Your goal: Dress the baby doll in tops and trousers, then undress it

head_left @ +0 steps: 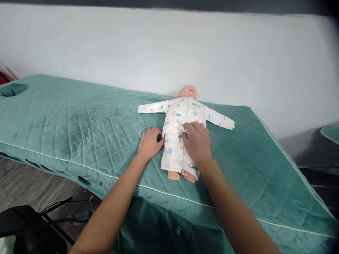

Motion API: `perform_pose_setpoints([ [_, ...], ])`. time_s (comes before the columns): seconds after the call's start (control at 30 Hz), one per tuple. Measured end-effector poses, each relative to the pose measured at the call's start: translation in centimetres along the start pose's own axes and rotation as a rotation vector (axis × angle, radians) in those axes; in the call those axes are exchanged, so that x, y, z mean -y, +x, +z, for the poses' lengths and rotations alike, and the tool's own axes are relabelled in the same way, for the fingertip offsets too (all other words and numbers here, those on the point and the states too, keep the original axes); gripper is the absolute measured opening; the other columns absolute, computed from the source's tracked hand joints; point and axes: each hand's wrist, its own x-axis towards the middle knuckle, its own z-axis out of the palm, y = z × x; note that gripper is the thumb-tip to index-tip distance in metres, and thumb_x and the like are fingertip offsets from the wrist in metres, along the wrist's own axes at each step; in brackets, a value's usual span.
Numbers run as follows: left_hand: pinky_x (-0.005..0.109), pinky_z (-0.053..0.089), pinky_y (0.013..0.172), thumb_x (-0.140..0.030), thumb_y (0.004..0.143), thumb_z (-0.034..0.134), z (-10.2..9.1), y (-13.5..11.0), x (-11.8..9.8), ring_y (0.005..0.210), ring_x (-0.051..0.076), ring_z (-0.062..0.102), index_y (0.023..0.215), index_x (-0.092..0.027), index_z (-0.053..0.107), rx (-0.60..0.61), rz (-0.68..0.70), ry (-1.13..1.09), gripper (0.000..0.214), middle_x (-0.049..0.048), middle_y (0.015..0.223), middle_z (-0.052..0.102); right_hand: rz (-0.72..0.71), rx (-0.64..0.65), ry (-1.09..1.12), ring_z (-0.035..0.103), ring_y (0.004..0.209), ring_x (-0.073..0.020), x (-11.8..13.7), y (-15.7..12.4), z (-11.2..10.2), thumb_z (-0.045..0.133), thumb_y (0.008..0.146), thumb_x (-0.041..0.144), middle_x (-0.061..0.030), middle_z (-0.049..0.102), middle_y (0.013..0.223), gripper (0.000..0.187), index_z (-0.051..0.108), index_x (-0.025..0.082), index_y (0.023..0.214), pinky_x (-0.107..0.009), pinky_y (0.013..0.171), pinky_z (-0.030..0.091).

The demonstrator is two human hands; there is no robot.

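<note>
A baby doll [187, 92] lies on its back on a green quilted bed [79, 120], arms spread, feet toward me. It wears a white printed shirt [182, 113] and matching trousers [172, 155]. My left hand [149, 143] rests at the doll's left hip, fingers curled at the edge of the trousers' waist. My right hand [196, 141] lies over the doll's belly and right hip, fingertips tucked at the shirt hem. What each hand pinches is hidden under the fingers.
A white wall [169, 53] runs behind the bed. The bed's near edge has pale piping [164, 190]. At the lower left are a dark chair or stand [26, 225] and cables on a grey floor. A face hole [12, 89] is at the bed's far left.
</note>
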Motion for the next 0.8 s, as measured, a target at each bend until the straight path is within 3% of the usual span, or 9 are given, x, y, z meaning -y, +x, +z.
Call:
perform_pose_setpoints([
  [0.33,0.041,0.042,0.088,-0.031,0.099,0.05,0.1,-0.1,0.3,0.103,0.026,0.061,0.087,-0.023,0.063,-0.065,0.028,0.0,0.02,0.0062,0.107,0.071,-0.026,-0.108,0.113,0.057,0.095,-0.0263,-0.7,-0.5,-0.7,0.049,0.092,0.013,-0.007,0.071,0.099,0.022,0.068,0.023,0.097,-0.04,0.083,0.042],
  [0.57,0.043,0.043,0.089,-0.026,0.095,0.054,0.1,-0.2,0.2,0.103,0.027,0.06,0.081,-0.023,0.06,-0.036,0.041,0.034,0.016,0.0063,0.113,0.07,0.015,0.035,0.214,0.059,0.1,-0.0274,-0.8,-1.0,-0.9,0.049,0.092,0.013,-0.0087,0.071,0.104,0.022,0.068,0.022,0.099,-0.043,0.087,0.046],
  [0.67,0.045,0.043,0.09,-0.027,0.095,0.054,0.0,-0.3,0.1,0.104,0.027,0.059,0.079,-0.022,0.059,-0.024,0.061,0.057,0.017,0.0061,0.117,0.07,0.072,0.003,0.354,0.06,0.104,-0.0273,-0.3,-2.2,-2.2,0.052,0.088,0.012,-0.0084,0.07,0.107,0.022,0.067,0.022,0.102,-0.044,0.092,0.048],
  [0.8,0.045,0.043,0.091,-0.026,0.095,0.055,-0.5,-1.4,-0.1,0.108,0.027,0.059,0.079,-0.022,0.058,-0.01,0.067,0.019,0.017,0.0047,0.121,0.07,0.109,0.007,0.515,0.063,0.107,-0.0253,1.1,-5.8,-4.7,0.054,0.091,0.015,-0.0078,0.069,0.111,0.02,0.064,0.023,0.106,-0.042,0.093,0.052],
])
